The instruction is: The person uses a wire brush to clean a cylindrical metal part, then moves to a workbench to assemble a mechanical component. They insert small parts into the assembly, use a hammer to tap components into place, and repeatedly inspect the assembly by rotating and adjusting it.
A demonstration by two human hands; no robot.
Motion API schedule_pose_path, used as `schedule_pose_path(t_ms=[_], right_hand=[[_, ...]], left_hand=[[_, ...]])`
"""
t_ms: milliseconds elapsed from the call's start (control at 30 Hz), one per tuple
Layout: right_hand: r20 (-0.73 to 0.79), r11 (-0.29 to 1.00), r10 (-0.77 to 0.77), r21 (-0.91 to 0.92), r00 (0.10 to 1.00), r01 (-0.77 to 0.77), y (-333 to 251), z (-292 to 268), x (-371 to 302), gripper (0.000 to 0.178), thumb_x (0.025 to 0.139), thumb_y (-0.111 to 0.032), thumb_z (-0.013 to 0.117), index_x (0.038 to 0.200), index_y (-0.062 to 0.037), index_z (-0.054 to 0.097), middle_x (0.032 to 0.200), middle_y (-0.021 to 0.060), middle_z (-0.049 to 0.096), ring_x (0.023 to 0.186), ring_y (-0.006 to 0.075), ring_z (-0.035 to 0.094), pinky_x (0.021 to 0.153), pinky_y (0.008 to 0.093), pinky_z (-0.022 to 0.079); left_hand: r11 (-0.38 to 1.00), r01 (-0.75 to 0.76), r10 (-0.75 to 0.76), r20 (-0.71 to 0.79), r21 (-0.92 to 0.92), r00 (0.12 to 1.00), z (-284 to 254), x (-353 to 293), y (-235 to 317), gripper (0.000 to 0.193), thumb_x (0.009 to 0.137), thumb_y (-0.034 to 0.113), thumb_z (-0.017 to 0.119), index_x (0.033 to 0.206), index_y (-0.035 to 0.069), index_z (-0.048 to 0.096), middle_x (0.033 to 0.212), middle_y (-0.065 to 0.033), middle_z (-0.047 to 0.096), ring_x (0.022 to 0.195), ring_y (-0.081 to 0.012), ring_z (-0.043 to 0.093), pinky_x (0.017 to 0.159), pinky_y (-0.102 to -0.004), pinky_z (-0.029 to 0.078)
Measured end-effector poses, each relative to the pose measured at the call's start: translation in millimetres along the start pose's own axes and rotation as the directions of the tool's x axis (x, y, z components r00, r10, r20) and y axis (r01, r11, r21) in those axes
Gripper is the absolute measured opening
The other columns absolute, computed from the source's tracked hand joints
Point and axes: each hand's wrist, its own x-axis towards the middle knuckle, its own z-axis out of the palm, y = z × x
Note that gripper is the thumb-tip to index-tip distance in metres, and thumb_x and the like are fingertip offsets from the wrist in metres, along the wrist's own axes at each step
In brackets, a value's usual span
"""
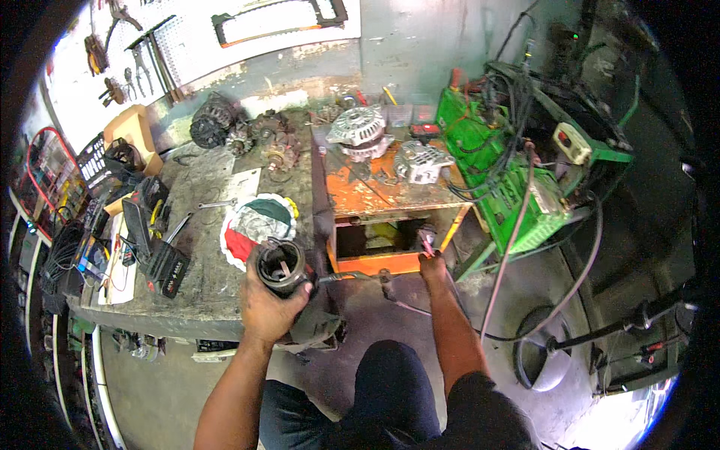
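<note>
My left hand point(270, 304) is wrapped round a dark, open-ended cylindrical metal housing point(283, 268), holding it up near the bench's front edge. Its open mouth faces up and a pale strip shows inside. Just behind lies a round cloth pad point(259, 217) in red, green and white, partly hidden by the housing. My right hand point(433, 268) is closed round a tool with a pinkish-red handle point(427, 246), in front of the orange cabinet's opening. The tool's dark upper end blurs into the shadow, so its kind is unclear.
Alternators point(357, 129) and a bare alternator housing point(421, 162) stand on the orange cabinet point(352, 187). Green machines point(517, 217) with hanging cables fill the right side. A wrench point(217, 204) and a black tool case point(165, 266) lie on the workbench point(191, 225). A thick cable crosses the floor.
</note>
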Motion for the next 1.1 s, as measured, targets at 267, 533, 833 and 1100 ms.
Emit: schedule_pose_path(t_ms=[267,533,833,1100], right_hand=[[0.352,0.917,0.058,-0.388,0.934,0.089,30.7,63.4,69.4,0.040,0.111,-0.027,0.062,0.145,-0.0055,0.064,0.129,0.0223,0.076,0.116,0.0444,0.073,0.096,0.0540,0.060],[-0.324,0.717,-0.400,0.472,0.857,0.513,-103.5,-85.0,-30.7,0.024,0.115,-0.021,0.063,0.127,-0.0012,0.065,0.095,0.0061,0.067,0.087,0.0191,0.064,0.078,0.0361,0.055],[0.339,0.627,-0.777,0.332,0.531,0.705,-275.0,-187.3,-78.6,0.047,0.106,-0.034,0.076,0.141,-0.0039,0.069,0.126,0.0227,0.077,0.118,0.0408,0.074,0.100,0.0477,0.058],[0.418,0.560,-0.815,0.396,0.401,0.727,-281.0,-183.8,-80.1,0.039,0.107,-0.032,0.074,0.131,-0.0014,0.068,0.119,0.0244,0.077,0.110,0.0410,0.076,0.097,0.0486,0.057]], left_hand=[[0.994,0.072,-0.075,0.029,0.081,0.997,-4.1,2.4,3.8,0.100,0.071,0.034,0.102,0.152,0.007,0.049,0.131,-0.0214,0.076,0.125,-0.0376,0.075,0.108,-0.0483,0.058],[0.988,0.096,-0.104,0.058,0.125,0.993,-12.0,2.5,6.1,0.108,0.071,0.040,0.101,0.158,0.006,0.047,0.136,-0.0237,0.074,0.127,-0.0431,0.072,0.111,-0.0498,0.057],[0.995,0.096,-0.096,0.056,0.019,0.994,-16.2,-0.1,13.0,0.101,0.074,0.033,0.099,0.158,0.006,0.050,0.140,-0.0201,0.074,0.132,-0.0373,0.071,0.113,-0.0463,0.057],[0.995,0.093,-0.095,0.056,0.030,0.994,-16.3,-0.8,15.1,0.100,0.073,0.033,0.099,0.157,0.005,0.050,0.142,-0.0201,0.073,0.133,-0.0373,0.071,0.115,-0.0460,0.055]])
